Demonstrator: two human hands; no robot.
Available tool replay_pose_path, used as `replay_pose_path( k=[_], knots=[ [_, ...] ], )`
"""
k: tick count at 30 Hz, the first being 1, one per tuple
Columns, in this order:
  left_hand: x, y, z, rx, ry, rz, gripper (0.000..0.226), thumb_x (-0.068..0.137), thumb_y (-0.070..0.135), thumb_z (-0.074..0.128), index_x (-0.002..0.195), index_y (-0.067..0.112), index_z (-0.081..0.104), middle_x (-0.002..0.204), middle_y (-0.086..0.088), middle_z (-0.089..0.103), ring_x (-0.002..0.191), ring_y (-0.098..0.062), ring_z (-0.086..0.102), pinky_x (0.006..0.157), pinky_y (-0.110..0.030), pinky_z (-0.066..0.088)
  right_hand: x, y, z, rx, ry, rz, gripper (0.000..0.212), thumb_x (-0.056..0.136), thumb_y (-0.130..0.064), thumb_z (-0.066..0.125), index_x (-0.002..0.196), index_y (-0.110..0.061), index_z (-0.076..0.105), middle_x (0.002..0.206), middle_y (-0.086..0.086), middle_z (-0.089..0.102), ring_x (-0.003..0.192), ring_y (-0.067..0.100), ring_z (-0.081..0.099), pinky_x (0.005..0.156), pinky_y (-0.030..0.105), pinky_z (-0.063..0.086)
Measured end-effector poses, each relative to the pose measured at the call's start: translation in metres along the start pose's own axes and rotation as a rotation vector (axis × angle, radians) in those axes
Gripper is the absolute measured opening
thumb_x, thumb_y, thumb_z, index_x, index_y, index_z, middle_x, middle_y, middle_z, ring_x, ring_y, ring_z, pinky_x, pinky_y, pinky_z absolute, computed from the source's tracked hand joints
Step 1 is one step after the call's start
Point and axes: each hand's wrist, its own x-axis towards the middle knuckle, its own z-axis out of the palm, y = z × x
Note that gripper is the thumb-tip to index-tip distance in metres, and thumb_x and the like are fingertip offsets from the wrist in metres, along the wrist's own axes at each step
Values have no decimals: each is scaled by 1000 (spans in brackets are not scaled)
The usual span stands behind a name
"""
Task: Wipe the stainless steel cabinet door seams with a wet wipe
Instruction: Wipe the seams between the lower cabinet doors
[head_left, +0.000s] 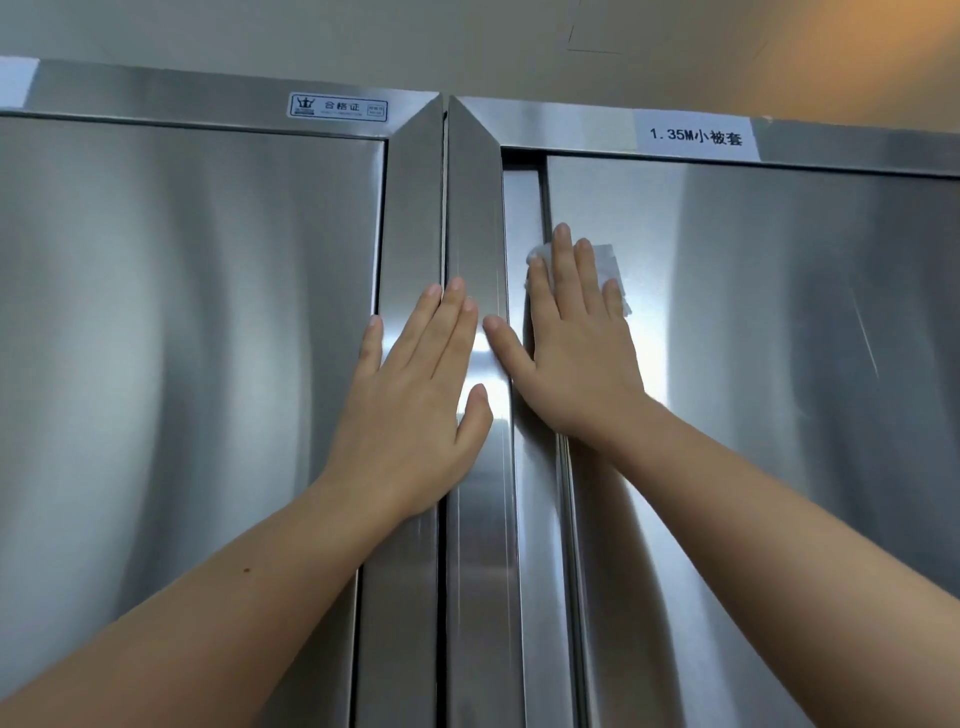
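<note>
The right hand (576, 353) lies flat, fingers straight, pressing a thin white wet wipe (612, 266) against the brushed stainless steel right cabinet door (779, 389). The wipe shows beyond the fingertips and on the little-finger side. The left hand (415, 395), also flat and grasping nothing, braces on the upright steel frame post (475, 208) just beside the right thumb. The recessed vertical door seam (522, 208) runs beneath the right index finger; the wipe probably overlaps it, though the palm hides that. To do the step well, shift the wipe thumbward, bunch it over one fingertip, press into the groove and draw steadily along it.
</note>
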Motion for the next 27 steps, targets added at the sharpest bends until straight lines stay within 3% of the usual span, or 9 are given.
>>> replay_pose_path(
  k=[9,13,18,23,27],
  knots=[
    [-3,-4,1,-18,19,20,66,86,38,16,147,12,18,155,1,8,141,-10,1,113,-44,10,80,3,-15,-43,-42,53,82,91,-64,20,150,-9,4,155,6,-19,143,21,-15,114,43,-4],
    [-4,-3,-1,-26,13,25,66,86,37,17,146,12,18,154,0,9,141,-11,2,113,-44,11,52,1,-5,-9,13,31,80,91,-61,19,150,-9,4,156,6,-18,143,21,-16,113,42,-7],
    [-6,-4,-1,-22,7,27,64,85,40,11,143,18,1,151,6,-3,140,-8,-7,113,-39,3,18,2,-4,-28,-22,-16,84,88,-63,20,150,-8,3,155,6,-19,142,20,-17,113,39,-8],
    [-8,-2,-2,14,38,43,63,86,32,24,143,6,29,152,-6,21,140,-21,13,109,-49,17,67,1,-15,-51,-61,33,87,89,-65,21,149,-5,4,155,7,-19,143,22,-15,114,44,-4],
    [-7,-3,-1,16,41,47,64,86,33,22,144,7,26,153,-5,19,140,-18,10,110,-46,13,85,1,-15,-41,-23,42,85,90,-64,21,149,-5,6,156,7,-17,143,22,-13,114,43,-3]
  ],
)
